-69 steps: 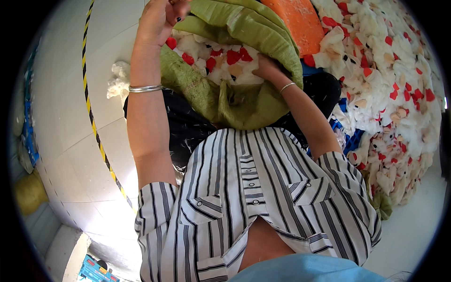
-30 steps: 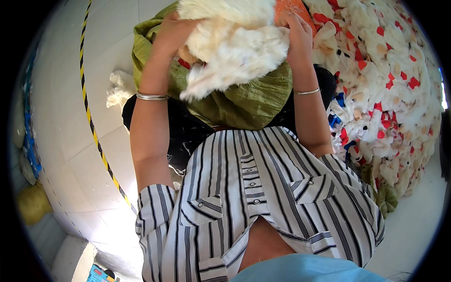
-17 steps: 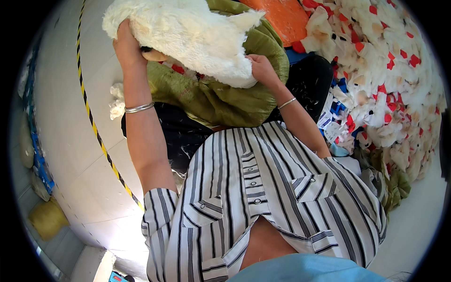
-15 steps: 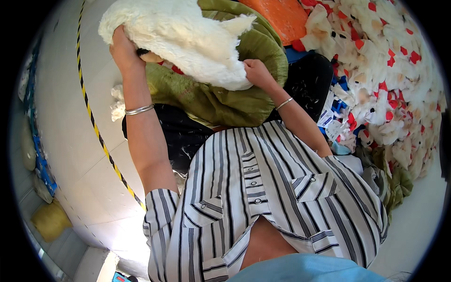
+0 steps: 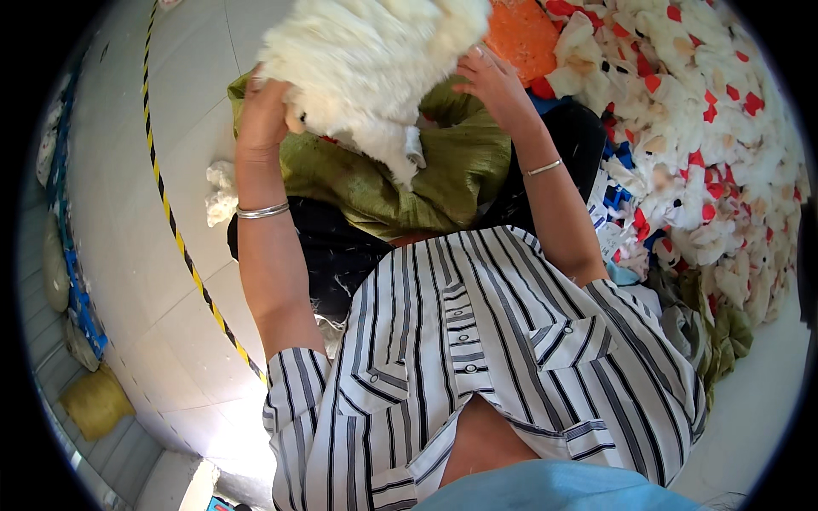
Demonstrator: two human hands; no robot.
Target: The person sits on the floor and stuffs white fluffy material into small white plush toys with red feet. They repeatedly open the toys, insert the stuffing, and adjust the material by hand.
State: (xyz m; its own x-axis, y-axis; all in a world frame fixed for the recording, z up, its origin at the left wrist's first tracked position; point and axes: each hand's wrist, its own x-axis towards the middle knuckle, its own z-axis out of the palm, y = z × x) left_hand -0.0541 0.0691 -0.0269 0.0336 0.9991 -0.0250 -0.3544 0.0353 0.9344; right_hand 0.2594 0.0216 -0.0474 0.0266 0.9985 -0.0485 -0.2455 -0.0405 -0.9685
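Note:
I hold up a big white fluffy bundle of plush fabric [image 5: 371,72] over an open olive-green sack [image 5: 400,183]. My left hand [image 5: 262,115] grips the bundle's left underside; a silver bangle sits on that wrist. My right hand [image 5: 490,83] presses against the bundle's right side with fingers spread, also with a bangle on the wrist. The sack lies on a black cloth [image 5: 328,247] in front of my striped shirt.
A large heap of white plush pieces with red patches [image 5: 699,145] fills the right side. An orange sack [image 5: 520,34] lies behind. A white scrap [image 5: 221,192] rests on the tiled floor near a yellow-black tape line [image 5: 183,247]. A yellow sack [image 5: 94,400] sits at lower left.
The white bundle came out of the green sack, swung left, and is now raised higher and more centred. My right hand moved from under it to its right side.

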